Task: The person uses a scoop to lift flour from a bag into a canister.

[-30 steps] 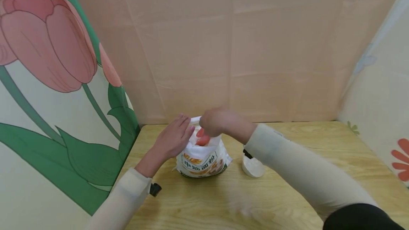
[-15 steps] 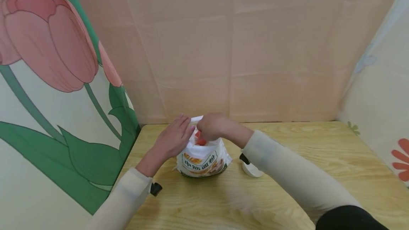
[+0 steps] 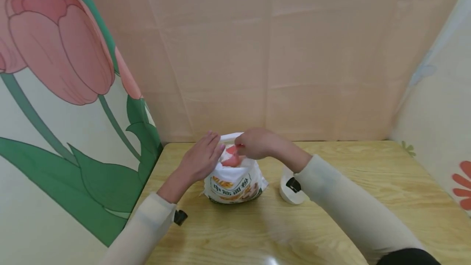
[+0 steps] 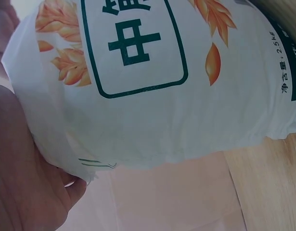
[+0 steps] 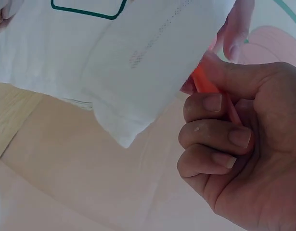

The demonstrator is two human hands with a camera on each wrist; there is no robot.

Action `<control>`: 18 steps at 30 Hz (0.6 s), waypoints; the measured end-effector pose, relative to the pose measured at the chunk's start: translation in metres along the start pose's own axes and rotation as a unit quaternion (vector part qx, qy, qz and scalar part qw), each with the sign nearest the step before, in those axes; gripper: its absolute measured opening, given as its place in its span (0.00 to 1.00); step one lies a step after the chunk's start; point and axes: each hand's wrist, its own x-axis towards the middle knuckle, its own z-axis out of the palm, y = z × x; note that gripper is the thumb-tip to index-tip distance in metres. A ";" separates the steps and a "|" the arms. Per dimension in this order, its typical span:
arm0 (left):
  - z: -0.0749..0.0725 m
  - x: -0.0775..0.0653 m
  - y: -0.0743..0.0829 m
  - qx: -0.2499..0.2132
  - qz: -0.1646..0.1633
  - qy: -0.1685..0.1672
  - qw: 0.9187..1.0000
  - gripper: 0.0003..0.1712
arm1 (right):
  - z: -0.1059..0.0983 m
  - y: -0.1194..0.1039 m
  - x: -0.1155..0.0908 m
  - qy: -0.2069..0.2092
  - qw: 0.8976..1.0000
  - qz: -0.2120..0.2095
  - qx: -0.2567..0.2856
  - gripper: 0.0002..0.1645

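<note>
A white flour bag [image 3: 235,189] with green lettering stands on the table, its mouth at the top. At the left rim is my left hand [image 3: 200,156], gripping the bag's edge; its fingers lie along the side in the head view. My right hand [image 3: 257,143] is over the right side of the mouth. Its fingers curl round the handle of a red scoop [image 3: 232,160], whose handle also shows as an orange-red strip [image 5: 205,81] in the right wrist view. The scoop's lower part is inside the mouth, and what it carries cannot be made out.
A small white bowl [image 3: 292,198] stands on the wooden table [image 3: 342,171] to the bag's right, partly behind my right wrist camera [image 3: 293,185]. Behind the table hangs a peach-coloured cloth [image 3: 305,72]. A wall with a painted tulip [image 3: 70,48] is at the left.
My right hand dips left over the bag's mouth, then shifts back right with the scoop. More of the scoop shows now than half a second ago. The left hand keeps its place.
</note>
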 end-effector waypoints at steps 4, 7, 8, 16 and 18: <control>0.002 0.000 -0.002 -0.008 -0.005 0.003 1.000 0.44 | 0.003 0.003 -0.009 0.025 0.999 -0.008 0.020 0.10; 0.002 -0.001 -0.002 -0.015 -0.005 0.006 1.000 0.44 | 0.007 0.006 -0.016 0.051 0.998 -0.016 0.033 0.11; 0.002 -0.001 -0.002 -0.019 -0.004 0.007 1.000 0.44 | 0.009 0.007 -0.018 0.061 0.997 -0.018 0.035 0.11; 0.005 -0.003 -0.003 -0.028 -0.008 0.016 0.999 0.45 | 0.022 0.015 -0.031 0.128 0.990 -0.010 0.055 0.11; 0.006 -0.003 -0.004 -0.029 -0.007 0.021 0.999 0.45 | 0.026 0.017 -0.032 0.150 0.987 -0.015 0.052 0.10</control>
